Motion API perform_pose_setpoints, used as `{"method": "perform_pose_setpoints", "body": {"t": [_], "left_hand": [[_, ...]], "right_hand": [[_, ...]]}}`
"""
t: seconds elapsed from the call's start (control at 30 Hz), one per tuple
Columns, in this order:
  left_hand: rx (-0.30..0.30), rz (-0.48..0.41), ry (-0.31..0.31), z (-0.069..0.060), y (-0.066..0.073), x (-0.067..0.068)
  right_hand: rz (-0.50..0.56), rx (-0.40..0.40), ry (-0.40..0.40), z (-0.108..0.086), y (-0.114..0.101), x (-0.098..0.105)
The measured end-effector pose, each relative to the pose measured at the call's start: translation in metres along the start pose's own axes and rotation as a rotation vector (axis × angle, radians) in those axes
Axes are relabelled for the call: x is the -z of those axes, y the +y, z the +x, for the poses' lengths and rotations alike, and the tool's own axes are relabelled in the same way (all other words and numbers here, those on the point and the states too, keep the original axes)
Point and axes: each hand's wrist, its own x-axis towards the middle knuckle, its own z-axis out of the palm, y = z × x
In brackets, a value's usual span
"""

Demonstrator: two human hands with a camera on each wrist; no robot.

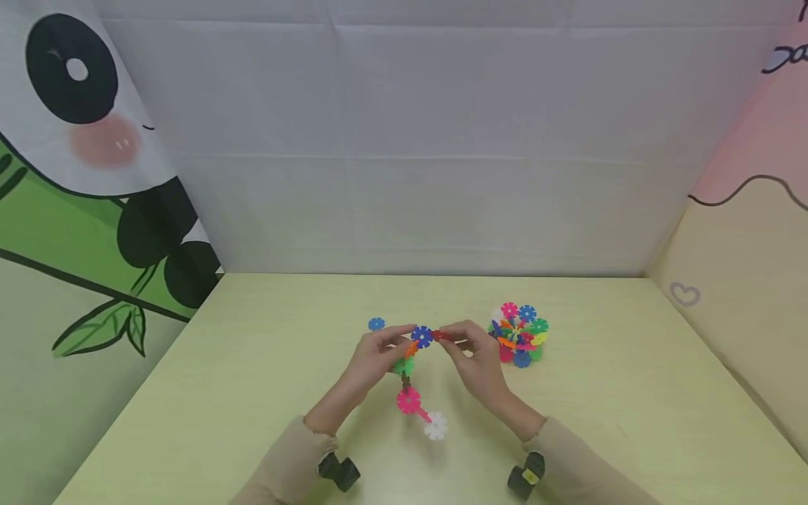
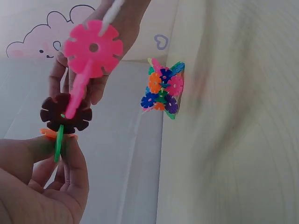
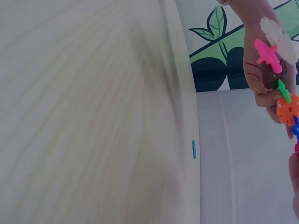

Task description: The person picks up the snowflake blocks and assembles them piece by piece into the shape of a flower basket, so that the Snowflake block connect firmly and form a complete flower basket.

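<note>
Slotted plastic flower discs form a linked chain held up between the two hands. My left hand [image 1: 376, 354] pinches the chain near its upper end, close to the orange disc [image 3: 288, 110] and the blue disc [image 1: 421, 337]. With thumb and finger, my right hand [image 1: 475, 358] grips the red disc [image 1: 438, 336], which meets the blue disc's right side. Below the left hand hang a green disc [image 1: 404, 366], a brown disc [image 2: 65, 113], pink discs [image 1: 408, 400] and a white disc [image 1: 435, 426] at the bottom. The right wrist view catches only an edge of the right hand.
Right of the hands sits a ball-like cluster of many-coloured flower discs [image 1: 519, 335] on the pale table [image 1: 284, 315]. A lone light-blue disc [image 1: 376, 324] lies beyond the left hand. A white cloth wall [image 1: 442, 175] stands behind the table, with printed panels at both sides.
</note>
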Motion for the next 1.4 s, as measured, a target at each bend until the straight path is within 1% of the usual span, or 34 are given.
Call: {"method": "perform_pose_setpoints", "body": {"t": [0.1, 0.17, 0.3, 0.37, 0.5, 0.57, 0.67, 0.8, 0.97, 1.07, 1.1, 1.17, 1.2, 1.3, 1.4], "left_hand": [[-0.041, 0.036, -0.016, 0.001, -0.002, 0.000], [-0.068, 0.057, -0.022, 0.000, -0.002, 0.001], [-0.108, 0.055, -0.023, -0.001, 0.000, -0.001], [-0.111, 0.038, -0.018, -0.001, 0.001, -0.002], [-0.112, 0.010, -0.002, -0.001, 0.002, -0.006], [-0.115, 0.004, 0.000, -0.001, 0.003, -0.007], [-0.114, 0.020, 0.001, -0.004, 0.006, -0.010], [-0.117, 0.041, 0.005, -0.005, 0.005, -0.011], [-0.089, 0.035, 0.036, -0.003, -0.003, -0.006], [-0.066, 0.044, 0.068, -0.002, -0.007, 0.000], [-0.057, 0.047, 0.080, -0.002, -0.008, 0.004], [-0.040, 0.059, 0.110, -0.003, -0.010, 0.013], [-0.029, 0.066, 0.128, -0.004, -0.010, 0.018], [0.011, 0.075, 0.178, -0.007, -0.010, 0.038], [0.047, 0.093, 0.211, -0.010, -0.008, 0.058]], "right_hand": [[0.011, 0.022, -0.021, 0.001, 0.000, 0.003], [0.009, 0.050, -0.029, 0.001, 0.000, 0.004], [0.004, 0.119, -0.032, 0.001, 0.004, 0.006], [0.002, 0.157, -0.036, 0.000, 0.009, 0.007], [0.021, 0.224, -0.047, -0.003, 0.028, 0.006], [0.032, 0.242, -0.055, -0.005, 0.035, 0.006], [0.037, 0.271, -0.063, -0.006, 0.037, 0.005], [0.030, 0.272, -0.077, -0.006, 0.034, 0.004], [0.030, 0.201, -0.135, -0.001, 0.029, 0.003], [0.021, 0.145, -0.195, 0.005, 0.019, 0.002], [0.021, 0.114, -0.217, 0.006, 0.019, 0.000], [0.026, 0.041, -0.257, 0.009, 0.023, -0.003], [0.027, -0.012, -0.274, 0.009, 0.026, -0.005], [0.031, -0.175, -0.321, 0.012, 0.047, -0.015], [0.025, -0.284, -0.360, 0.018, 0.065, -0.026]]}}
